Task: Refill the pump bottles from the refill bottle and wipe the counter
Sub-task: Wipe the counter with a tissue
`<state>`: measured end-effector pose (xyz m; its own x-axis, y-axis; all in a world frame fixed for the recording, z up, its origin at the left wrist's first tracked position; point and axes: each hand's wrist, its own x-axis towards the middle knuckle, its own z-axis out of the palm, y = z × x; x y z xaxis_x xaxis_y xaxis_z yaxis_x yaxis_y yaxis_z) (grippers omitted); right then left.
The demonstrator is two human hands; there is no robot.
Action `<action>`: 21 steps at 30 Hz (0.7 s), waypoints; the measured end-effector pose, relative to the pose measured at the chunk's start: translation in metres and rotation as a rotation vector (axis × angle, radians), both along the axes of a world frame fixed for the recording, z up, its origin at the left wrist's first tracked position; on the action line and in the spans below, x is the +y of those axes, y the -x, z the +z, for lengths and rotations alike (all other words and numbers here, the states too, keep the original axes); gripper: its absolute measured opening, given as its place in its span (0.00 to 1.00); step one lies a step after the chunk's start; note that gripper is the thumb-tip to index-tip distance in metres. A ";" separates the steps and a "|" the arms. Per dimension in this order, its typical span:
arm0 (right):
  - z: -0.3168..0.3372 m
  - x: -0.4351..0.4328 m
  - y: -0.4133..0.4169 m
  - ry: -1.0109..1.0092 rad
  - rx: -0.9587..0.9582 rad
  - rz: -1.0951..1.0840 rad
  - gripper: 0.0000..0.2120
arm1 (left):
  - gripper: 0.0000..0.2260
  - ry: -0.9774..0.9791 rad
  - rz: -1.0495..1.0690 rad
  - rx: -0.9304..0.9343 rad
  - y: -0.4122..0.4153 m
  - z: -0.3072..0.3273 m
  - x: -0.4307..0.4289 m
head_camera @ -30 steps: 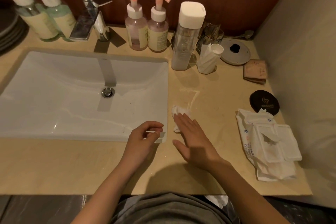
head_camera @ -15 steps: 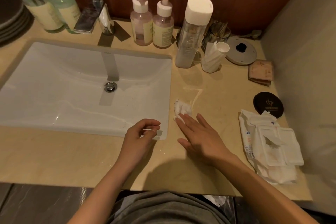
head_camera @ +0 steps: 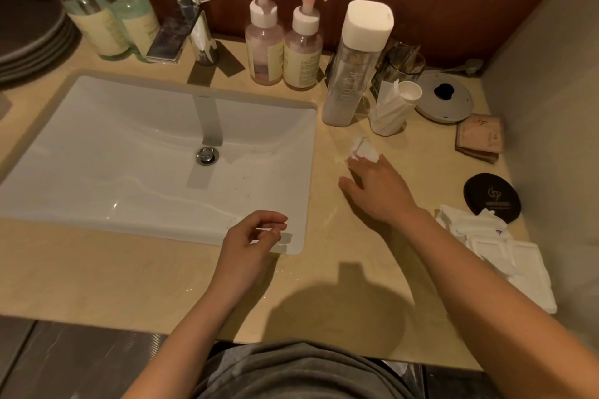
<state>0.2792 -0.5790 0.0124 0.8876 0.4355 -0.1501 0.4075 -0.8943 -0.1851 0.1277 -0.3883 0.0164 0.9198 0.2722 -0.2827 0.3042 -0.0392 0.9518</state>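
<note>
Head-worn view, down over counter point(head_camera: 97, 269)

Right hand point(head_camera: 379, 191) flat, left hand point(head_camera: 249, 243) loosely curled

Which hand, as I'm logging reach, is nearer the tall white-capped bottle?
Right. The right hand presses a wipe just in front of the bottle; the left hand hangs over the sink corner.

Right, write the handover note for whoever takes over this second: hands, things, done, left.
Right hand presses a white wipe flat on the counter, right of the sink. Left hand hangs loosely curled over the sink's near corner, nothing seen in it.
Refill bottle stands capped at the back; pink pump bottles and green pump bottles have pumps on.
Done: refilling, apparently. Left: finish wiping.
</note>
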 end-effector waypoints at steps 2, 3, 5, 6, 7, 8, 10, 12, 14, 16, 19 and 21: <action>0.008 -0.003 0.013 -0.038 0.019 0.086 0.22 | 0.12 -0.002 -0.003 -0.002 0.000 -0.001 0.000; 0.010 -0.006 0.023 -0.037 0.022 0.134 0.23 | 0.12 -0.004 -0.008 -0.001 0.000 -0.001 -0.001; 0.007 -0.014 0.047 -0.039 0.061 0.203 0.25 | 0.12 0.000 -0.017 0.002 -0.001 -0.002 -0.003; 0.003 -0.018 0.060 -0.038 0.095 0.230 0.26 | 0.12 0.001 -0.020 0.003 -0.001 -0.002 -0.004; 0.000 -0.021 0.072 -0.030 0.125 0.254 0.27 | 0.12 0.000 -0.025 0.004 -0.001 -0.003 -0.004; -0.003 -0.025 0.084 -0.024 0.144 0.273 0.27 | 0.13 -0.002 -0.031 0.008 -0.002 -0.004 -0.005; -0.006 -0.031 0.105 -0.036 0.137 0.341 0.26 | 0.12 -0.004 -0.033 0.014 -0.001 -0.004 -0.006; -0.011 -0.040 0.122 -0.030 0.106 0.406 0.24 | 0.12 -0.006 -0.046 0.020 -0.001 -0.005 -0.008; -0.016 -0.046 0.134 0.006 0.081 0.446 0.24 | 0.12 -0.012 -0.060 0.024 -0.001 -0.005 -0.009; -0.020 -0.050 0.138 0.059 0.039 0.454 0.24 | 0.12 -0.011 -0.070 0.019 -0.002 -0.003 -0.010; -0.017 -0.046 0.125 0.166 0.048 0.404 0.29 | 0.12 -0.012 -0.067 0.013 -0.003 -0.002 -0.009; -0.013 -0.043 0.105 0.174 0.081 0.289 0.31 | 0.12 -0.014 -0.059 0.011 -0.002 -0.002 -0.008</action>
<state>0.1744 -0.6217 -0.0009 0.7135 0.6288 -0.3090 0.6387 -0.7651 -0.0822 0.1299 -0.3962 0.0148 0.9311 0.2215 -0.2899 0.3118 -0.0703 0.9475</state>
